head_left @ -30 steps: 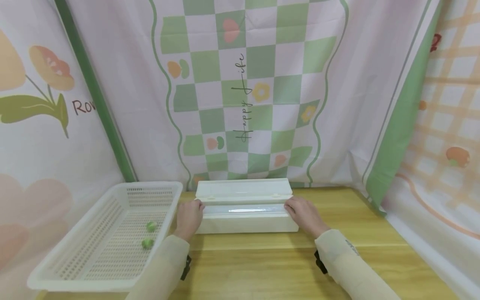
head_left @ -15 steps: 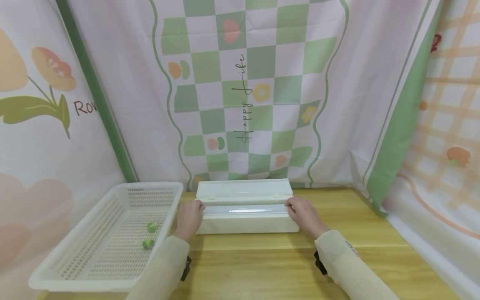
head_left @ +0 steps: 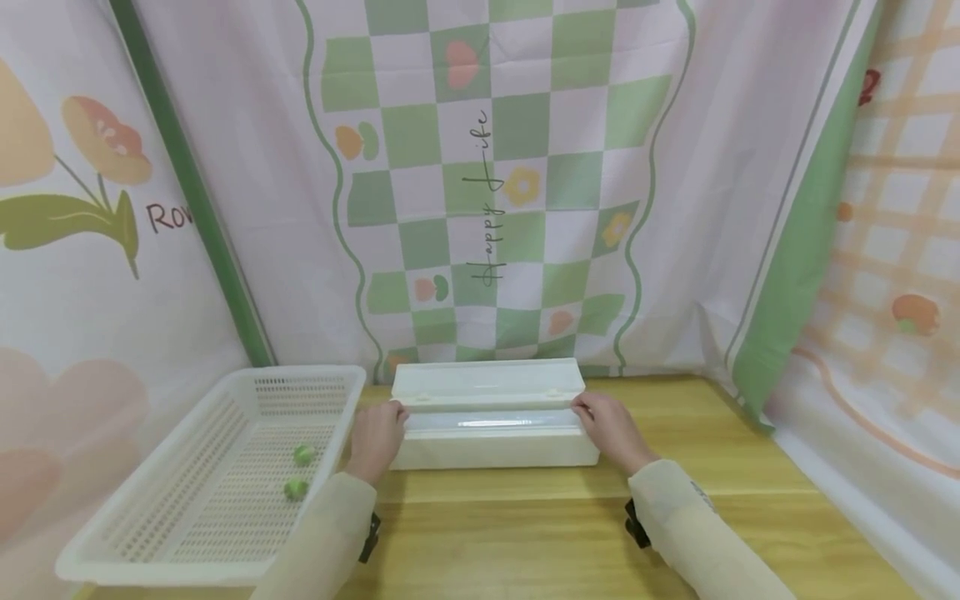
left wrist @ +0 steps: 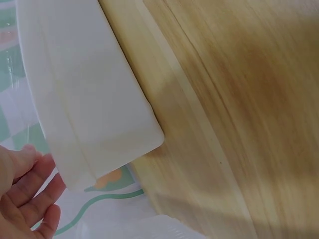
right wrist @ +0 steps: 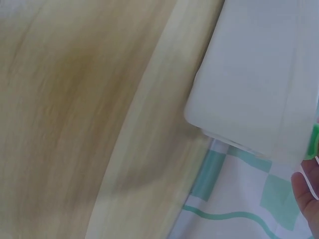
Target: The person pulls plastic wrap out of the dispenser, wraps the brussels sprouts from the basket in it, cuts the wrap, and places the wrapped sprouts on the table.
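Note:
A white cling film dispenser [head_left: 495, 451] stands on the table with its lid [head_left: 487, 379] tipped back. Clear, shiny cling film [head_left: 491, 421] spans its opening. At the dispenser's left end, my left hand [head_left: 377, 437] pinches the film's edge between thumb and forefinger; the left wrist view shows the other fingers of this hand [left wrist: 30, 191] loosely curled beside the box [left wrist: 94, 89]. My right hand [head_left: 611, 429] pinches at the right end of the film. In the right wrist view only some fingertips [right wrist: 302, 191] show, near a small green piece [right wrist: 313, 143] by the box.
To the left stands a white perforated basket [head_left: 165, 467] holding two small green round vegetables [head_left: 303, 454] [head_left: 296, 487]. Patterned curtains [head_left: 495, 208] enclose the wooden table [head_left: 495, 542] behind and at both sides. Wooden tabletop lies before the dispenser.
Almost nothing differs. Both hands stay at the two ends of the dispenser, with the right fingertips shifted very slightly to the right.

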Demonstrator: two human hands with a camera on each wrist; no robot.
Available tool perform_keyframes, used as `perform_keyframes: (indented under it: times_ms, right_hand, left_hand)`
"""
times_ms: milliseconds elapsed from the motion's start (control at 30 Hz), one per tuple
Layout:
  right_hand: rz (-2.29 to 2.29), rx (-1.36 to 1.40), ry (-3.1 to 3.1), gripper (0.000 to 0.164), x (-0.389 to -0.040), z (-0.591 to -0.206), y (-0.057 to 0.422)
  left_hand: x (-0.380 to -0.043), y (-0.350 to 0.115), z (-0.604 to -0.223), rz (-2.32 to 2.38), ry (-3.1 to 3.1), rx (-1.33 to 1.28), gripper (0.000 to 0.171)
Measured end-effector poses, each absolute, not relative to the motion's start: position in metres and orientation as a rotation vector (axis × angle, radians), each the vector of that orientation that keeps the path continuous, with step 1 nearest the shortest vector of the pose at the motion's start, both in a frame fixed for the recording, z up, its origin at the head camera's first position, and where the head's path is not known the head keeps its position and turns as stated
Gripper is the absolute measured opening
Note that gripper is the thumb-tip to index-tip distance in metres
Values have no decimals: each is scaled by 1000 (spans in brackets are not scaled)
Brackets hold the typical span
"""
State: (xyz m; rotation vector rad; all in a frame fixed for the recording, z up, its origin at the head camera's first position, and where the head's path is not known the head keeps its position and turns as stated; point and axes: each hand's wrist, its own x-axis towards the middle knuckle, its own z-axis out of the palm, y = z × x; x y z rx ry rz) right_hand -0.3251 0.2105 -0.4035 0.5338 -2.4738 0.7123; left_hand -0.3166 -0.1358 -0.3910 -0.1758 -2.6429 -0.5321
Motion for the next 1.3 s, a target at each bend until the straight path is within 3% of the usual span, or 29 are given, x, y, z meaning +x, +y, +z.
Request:
perform_keyframes:
  times_ms: [1300]
  right_hand:
    - [731, 524, -2441, 9, -328, -380, 213]
  left_hand:
    - [-314, -147, -375, -511, -2514, -272, 10]
